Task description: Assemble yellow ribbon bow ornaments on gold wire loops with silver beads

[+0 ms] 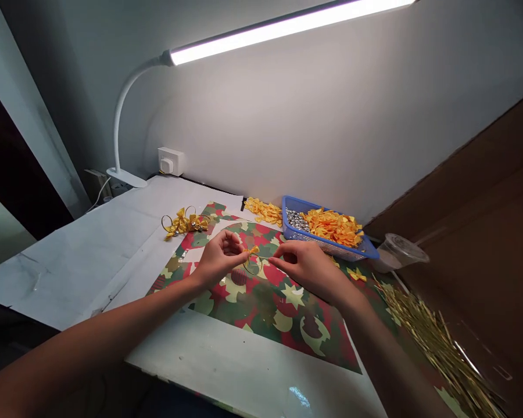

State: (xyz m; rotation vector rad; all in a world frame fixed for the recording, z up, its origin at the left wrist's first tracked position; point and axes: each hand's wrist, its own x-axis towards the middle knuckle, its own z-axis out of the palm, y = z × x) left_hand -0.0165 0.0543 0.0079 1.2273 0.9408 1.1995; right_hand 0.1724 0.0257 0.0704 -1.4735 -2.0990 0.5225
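Over the patterned sheet [261,302], my left hand [218,258] pinches a small yellow ribbon bow [254,250] between thumb and fingertips. A thin gold tie [260,270] curves in a loop below the bow. Its other end runs to my right hand [307,264], whose thumb and forefinger are closed on it. Left of my hands lies a cluster of finished-looking gold bows with looped ties [185,223]. One loose bow [356,274] rests on the sheet beyond my right wrist.
Behind my hands, a blue basket [294,201] holds orange-yellow bows and silvery beads. More bows [264,211] are heaped beside it. A clear plastic cup [401,252] leans at the right, above a bundle of gold ties [436,342]. A lamp [117,128] stands at the back left.
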